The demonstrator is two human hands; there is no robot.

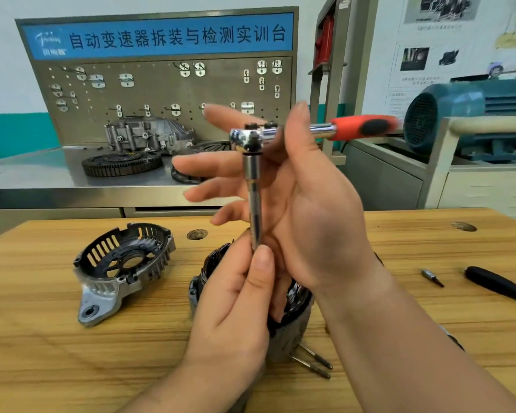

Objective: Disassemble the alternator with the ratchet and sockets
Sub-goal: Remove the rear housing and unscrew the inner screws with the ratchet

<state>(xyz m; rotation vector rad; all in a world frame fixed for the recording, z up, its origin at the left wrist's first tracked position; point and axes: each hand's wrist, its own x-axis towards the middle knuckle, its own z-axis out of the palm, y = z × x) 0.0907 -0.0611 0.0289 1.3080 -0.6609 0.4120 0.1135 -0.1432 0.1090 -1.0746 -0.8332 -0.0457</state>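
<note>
In the head view, the right hand [316, 222] holds the ratchet [334, 129] up above the wooden table [72, 368], thumb clamped over its neck and the other fingers spread nearly straight behind it. The left hand [236, 308] pinches the lower end of the extension bar [252, 186], which hangs from the ratchet head. The alternator body [283, 344] stands on the table beneath both hands, its removed end cover [122, 266] lying to the left and two long bolts [313, 366] just beside its base.

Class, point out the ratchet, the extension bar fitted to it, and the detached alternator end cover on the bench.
ratchet [352, 128], head view, orange grip of its handle.
extension bar [253, 198], head view, middle of its shaft.
alternator end cover [102, 289], head view, silver outer wall.
</note>
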